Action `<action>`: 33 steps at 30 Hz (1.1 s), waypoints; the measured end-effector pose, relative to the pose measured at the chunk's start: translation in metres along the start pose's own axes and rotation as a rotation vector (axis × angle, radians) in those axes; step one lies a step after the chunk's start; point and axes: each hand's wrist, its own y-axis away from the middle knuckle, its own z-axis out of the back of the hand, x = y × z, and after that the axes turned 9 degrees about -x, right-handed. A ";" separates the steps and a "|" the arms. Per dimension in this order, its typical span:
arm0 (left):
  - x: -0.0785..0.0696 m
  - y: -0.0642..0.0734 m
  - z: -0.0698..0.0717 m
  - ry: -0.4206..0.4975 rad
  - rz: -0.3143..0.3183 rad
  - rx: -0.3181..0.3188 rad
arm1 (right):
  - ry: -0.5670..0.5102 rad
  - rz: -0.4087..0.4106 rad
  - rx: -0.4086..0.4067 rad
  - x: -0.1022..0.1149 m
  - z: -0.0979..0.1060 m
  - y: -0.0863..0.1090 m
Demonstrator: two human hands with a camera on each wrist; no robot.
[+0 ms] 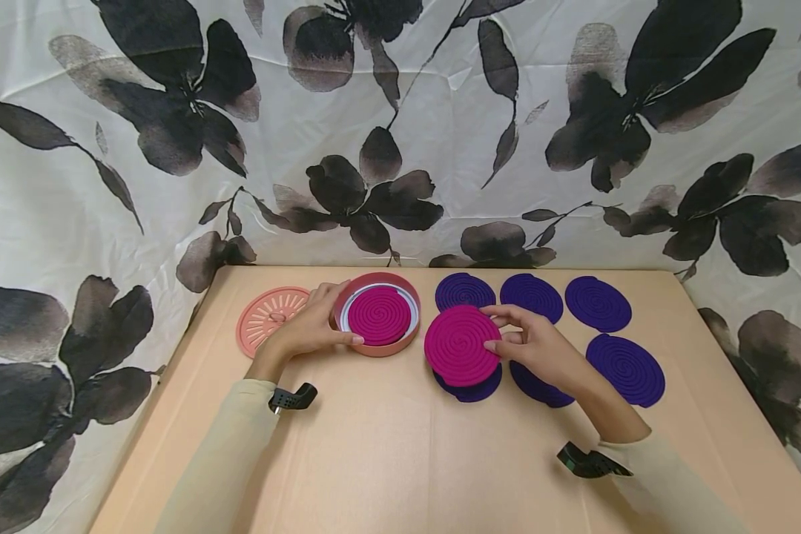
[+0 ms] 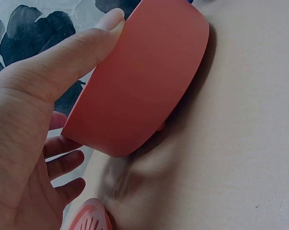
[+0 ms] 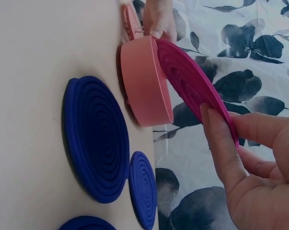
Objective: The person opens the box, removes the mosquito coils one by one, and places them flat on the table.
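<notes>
My left hand grips the side of a round coral mosquito coil holder, thumb at its rim in the left wrist view. Inside it, a magenta mosquito coil lies within a pale ring. Between thumb and fingers, my right hand pinches another magenta mosquito coil. That coil is raised, tilted, just right of the holder, and partly covers a blue coil. The right wrist view shows it edge-on near the holder's rim.
Several blue spiral coils lie in two rows on the right of the wooden table. Left of the holder is a slotted coral lid, partly behind the left hand. A floral cloth hangs behind the table.
</notes>
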 end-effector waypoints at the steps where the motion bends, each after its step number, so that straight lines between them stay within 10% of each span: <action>1: 0.000 0.000 0.000 0.001 0.000 0.000 | -0.005 -0.002 -0.001 -0.001 0.000 0.001; 33: 0.000 -0.001 -0.001 -0.002 0.006 -0.003 | -0.051 -0.051 0.084 -0.022 -0.007 0.036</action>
